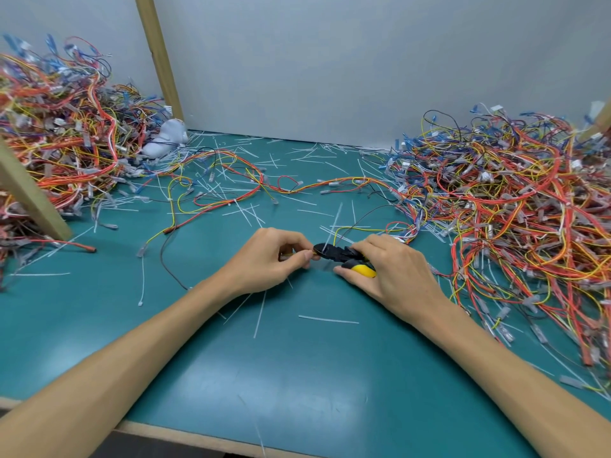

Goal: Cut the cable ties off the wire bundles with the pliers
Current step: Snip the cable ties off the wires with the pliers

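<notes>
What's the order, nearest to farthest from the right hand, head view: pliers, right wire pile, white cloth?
1. pliers, gripped in the right hand.
2. right wire pile, just to its right.
3. white cloth, back left corner.

Most of the pliers (334, 252) covered by right hand (393, 272), only black head and a strip of yellow grip showing. Pinched in left hand (274, 259), a small item (287, 257), perhaps a wire end, too covered to name. Cut by frame edges: left wire pile (59, 127) and right wire pile (512, 193). Half buried in wires, a white object (167, 137)
</notes>
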